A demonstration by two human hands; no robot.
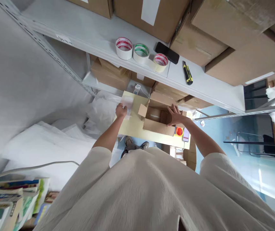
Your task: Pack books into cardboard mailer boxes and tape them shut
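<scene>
An open cardboard box (158,127) stands on the pale yellow tabletop (133,130) with its flaps raised. Something brown shows inside it, too small to name. My right hand (175,116) rests over the box's right side, fingers spread. At the table's left end, my left hand (121,111) is closed on the edge of a translucent plastic bag (128,102), which lies on the tabletop. Just right of the box are a red and yellow round item (179,131) and a phone (185,134) with its screen lit.
Above the table runs a grey shelf (94,38) holding tape rolls (141,53), a black phone (167,52), a yellow-black utility knife (187,73) and large cartons (197,38). White packing material (48,144) piles up at left. Books (9,202) stand lower left. A chair (267,146) is at right.
</scene>
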